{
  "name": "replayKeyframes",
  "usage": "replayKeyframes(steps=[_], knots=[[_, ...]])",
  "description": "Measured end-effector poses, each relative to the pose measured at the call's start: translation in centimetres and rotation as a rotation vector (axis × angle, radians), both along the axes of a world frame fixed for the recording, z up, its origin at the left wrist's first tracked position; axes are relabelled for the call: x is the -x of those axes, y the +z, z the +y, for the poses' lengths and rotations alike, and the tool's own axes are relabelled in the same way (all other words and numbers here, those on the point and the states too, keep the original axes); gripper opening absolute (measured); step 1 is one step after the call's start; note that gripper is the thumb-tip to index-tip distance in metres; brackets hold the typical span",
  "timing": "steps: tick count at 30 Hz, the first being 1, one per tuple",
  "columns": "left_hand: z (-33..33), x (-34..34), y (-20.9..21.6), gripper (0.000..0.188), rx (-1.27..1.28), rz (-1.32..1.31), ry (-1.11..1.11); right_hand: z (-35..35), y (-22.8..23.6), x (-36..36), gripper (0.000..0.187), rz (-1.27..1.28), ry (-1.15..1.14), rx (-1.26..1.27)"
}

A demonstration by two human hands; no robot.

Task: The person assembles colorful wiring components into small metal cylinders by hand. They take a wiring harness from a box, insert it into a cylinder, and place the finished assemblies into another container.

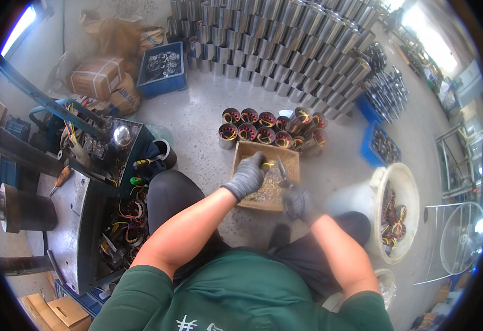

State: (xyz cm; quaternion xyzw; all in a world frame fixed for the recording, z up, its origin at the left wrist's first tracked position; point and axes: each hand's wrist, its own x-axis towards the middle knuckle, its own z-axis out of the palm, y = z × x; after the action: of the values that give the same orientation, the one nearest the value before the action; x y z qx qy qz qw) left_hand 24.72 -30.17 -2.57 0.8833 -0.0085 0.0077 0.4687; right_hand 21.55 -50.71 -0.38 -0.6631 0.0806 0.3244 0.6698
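My left hand, in a grey knit glove, is closed above the left side of a cardboard box. A short yellow wire sticks out from its fingers; whatever else they hold is hidden. My right hand, also gloved in grey and blurred, is closed round a dark scissor-like hand tool. Its narrow tip points away from me, a little right of the yellow wire and apart from it. Inside the box lie many small coloured wire clippings.
Metal cylinders with wound coils stand just beyond the box. Stacked steel tubes fill the back. A white tub holding wound coils is at right. At left are a metal bench and a blue crate of metal parts.
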Motion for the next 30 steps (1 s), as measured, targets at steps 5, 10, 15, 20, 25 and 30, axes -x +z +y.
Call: replayKeyframes(steps=[5,10,15,20,25,30], knots=[[0.0,0.2,1.5,0.02,0.262,0.253,-0.025,0.7,1.7,0.2,0.046,0.039,-0.034,-0.071],[-0.1,0.1,1.3,0.021,0.239,0.116,0.005,0.7,2.3,-0.1,0.045,0.108,0.126,-0.104],[0.3,-0.1,0.8,0.018,0.159,0.136,-0.071,1.5,3.0,-0.5,0.04,0.232,0.085,-0.098],[0.0,-0.2,0.7,0.017,0.124,0.107,-0.149,1.4,3.7,-0.7,0.024,0.104,0.208,0.053],[-0.8,0.1,1.2,0.022,0.11,0.152,-0.241,-0.7,-1.8,-1.2,0.013,0.244,-0.067,-0.118],[1.3,-0.9,-2.7,0.019,0.261,0.129,-0.097,0.9,0.6,-1.5,0.02,0.075,-0.091,-0.144]])
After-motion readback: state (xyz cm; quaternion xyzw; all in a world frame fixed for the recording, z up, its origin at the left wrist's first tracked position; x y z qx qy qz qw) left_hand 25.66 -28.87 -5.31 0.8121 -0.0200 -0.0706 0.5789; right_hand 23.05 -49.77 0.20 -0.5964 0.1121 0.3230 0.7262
